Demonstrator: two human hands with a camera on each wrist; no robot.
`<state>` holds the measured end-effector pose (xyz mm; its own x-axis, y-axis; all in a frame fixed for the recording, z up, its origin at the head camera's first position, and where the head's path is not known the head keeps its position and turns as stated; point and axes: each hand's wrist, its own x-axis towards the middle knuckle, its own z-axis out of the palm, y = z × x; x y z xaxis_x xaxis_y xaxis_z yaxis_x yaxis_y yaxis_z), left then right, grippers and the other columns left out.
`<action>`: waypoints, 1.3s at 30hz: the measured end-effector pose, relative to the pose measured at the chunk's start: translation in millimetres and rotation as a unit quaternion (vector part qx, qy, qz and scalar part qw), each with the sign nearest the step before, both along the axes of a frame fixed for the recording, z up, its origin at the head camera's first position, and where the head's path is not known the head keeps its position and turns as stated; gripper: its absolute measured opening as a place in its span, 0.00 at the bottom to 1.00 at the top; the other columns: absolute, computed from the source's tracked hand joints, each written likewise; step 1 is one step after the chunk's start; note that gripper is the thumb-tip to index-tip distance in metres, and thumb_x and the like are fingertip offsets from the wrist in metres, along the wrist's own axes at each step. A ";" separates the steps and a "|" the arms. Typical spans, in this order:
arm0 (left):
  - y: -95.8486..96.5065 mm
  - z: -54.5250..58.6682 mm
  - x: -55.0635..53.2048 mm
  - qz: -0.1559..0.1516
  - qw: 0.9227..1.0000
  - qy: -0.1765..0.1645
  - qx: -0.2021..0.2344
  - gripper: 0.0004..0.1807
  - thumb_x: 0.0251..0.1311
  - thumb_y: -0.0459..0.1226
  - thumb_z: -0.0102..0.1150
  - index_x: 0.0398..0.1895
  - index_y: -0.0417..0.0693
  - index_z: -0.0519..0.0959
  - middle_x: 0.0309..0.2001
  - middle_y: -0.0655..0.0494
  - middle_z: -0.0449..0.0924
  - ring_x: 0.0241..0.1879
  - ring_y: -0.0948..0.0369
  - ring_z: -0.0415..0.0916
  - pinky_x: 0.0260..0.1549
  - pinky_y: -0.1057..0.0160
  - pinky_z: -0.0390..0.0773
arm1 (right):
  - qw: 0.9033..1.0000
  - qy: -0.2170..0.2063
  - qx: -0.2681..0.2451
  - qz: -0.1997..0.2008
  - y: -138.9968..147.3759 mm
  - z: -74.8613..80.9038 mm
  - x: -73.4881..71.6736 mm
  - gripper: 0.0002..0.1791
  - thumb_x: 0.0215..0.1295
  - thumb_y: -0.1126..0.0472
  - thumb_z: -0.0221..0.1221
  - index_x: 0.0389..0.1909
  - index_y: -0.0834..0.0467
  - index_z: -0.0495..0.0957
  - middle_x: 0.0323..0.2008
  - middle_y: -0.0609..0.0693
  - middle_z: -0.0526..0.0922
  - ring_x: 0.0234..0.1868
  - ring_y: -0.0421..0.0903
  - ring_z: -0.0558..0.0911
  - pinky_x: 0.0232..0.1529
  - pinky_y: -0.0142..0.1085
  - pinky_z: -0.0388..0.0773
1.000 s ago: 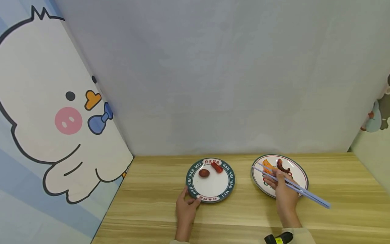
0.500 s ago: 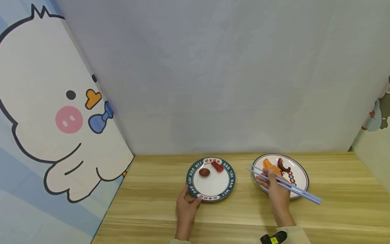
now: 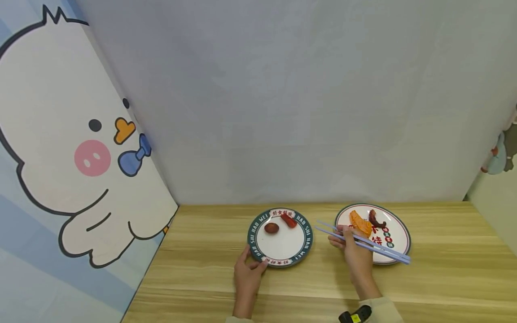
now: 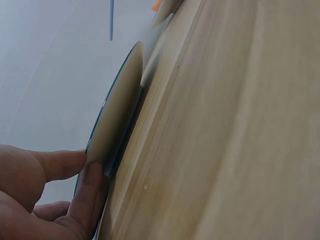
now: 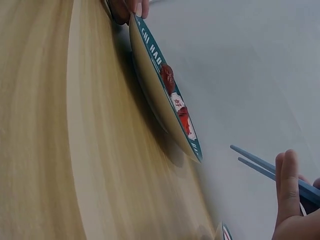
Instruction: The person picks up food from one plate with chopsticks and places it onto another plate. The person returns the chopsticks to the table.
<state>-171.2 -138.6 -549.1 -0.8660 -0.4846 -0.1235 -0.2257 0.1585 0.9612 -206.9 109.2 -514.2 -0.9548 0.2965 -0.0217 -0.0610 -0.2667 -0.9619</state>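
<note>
My left hand (image 3: 247, 277) holds the near-left rim of a white plate with a dark green lettered border (image 3: 308, 233). In the left wrist view, its thumb lies on the rim and fingers reach under it. That plate bears a brown egg-shaped piece (image 3: 272, 228) and a red piece (image 3: 288, 220). My right hand (image 3: 358, 262) grips light blue chopsticks (image 3: 400, 257), tips slightly apart with nothing between them, in the gap between the plates. Beside it, a second white plate (image 3: 400, 231) carries an orange piece (image 3: 359, 223) and a dark red curled, tentacle-like piece (image 3: 376, 219).
Both plates stand on a wood-grain table (image 3: 194, 260), near its back edge. A pale grey backdrop (image 3: 303, 103) rises behind them. A cartoon-printed panel (image 3: 60, 112) closes off the left side.
My right hand has moved left with the chopsticks, from over the right plate toward the left plate. More of the right plate's print shows now. My left hand stays on its plate.
</note>
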 end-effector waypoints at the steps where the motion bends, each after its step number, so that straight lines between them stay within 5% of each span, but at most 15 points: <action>1: -0.1 -0.4 0.1 0.000 1.000 0.001 0.001 0.43 0.53 0.20 0.73 0.75 0.29 0.67 0.64 0.31 0.75 0.39 0.57 0.82 0.32 0.65 0.87 | 1.000 -0.002 0.001 0.000 -1.7 -0.4 -0.3 0.22 0.85 0.64 0.47 0.60 0.82 0.73 0.36 0.45 0.90 0.33 0.37 0.90 0.43 0.31 0.88; 7: 0.4 -0.4 0.2 0.003 1.000 -0.002 0.002 0.43 0.54 0.20 0.72 0.75 0.30 0.67 0.65 0.31 0.75 0.39 0.57 0.82 0.32 0.65 0.87 | 1.000 -0.008 0.021 0.022 -9.2 -4.6 -1.7 0.23 0.85 0.63 0.48 0.60 0.82 0.73 0.46 0.63 0.88 0.34 0.36 0.90 0.43 0.32 0.88; 15: 0.2 -3.9 -1.2 0.006 1.000 -0.007 0.001 0.43 0.54 0.20 0.72 0.75 0.31 0.68 0.65 0.32 0.75 0.39 0.57 0.82 0.32 0.65 0.87 | 0.997 -0.013 0.056 0.044 -16.9 -7.9 -7.2 0.23 0.86 0.61 0.47 0.60 0.80 0.75 0.51 0.74 0.84 0.35 0.34 0.89 0.43 0.31 0.88; 39: 0.1 -3.2 -0.1 -0.002 1.000 0.003 0.006 0.43 0.54 0.20 0.72 0.75 0.30 0.67 0.64 0.33 0.75 0.38 0.57 0.81 0.32 0.66 0.86 | 0.994 -0.008 0.070 0.082 -39.9 -15.8 -24.6 0.21 0.85 0.64 0.47 0.59 0.81 0.76 0.48 0.75 0.85 0.33 0.35 0.89 0.40 0.31 0.89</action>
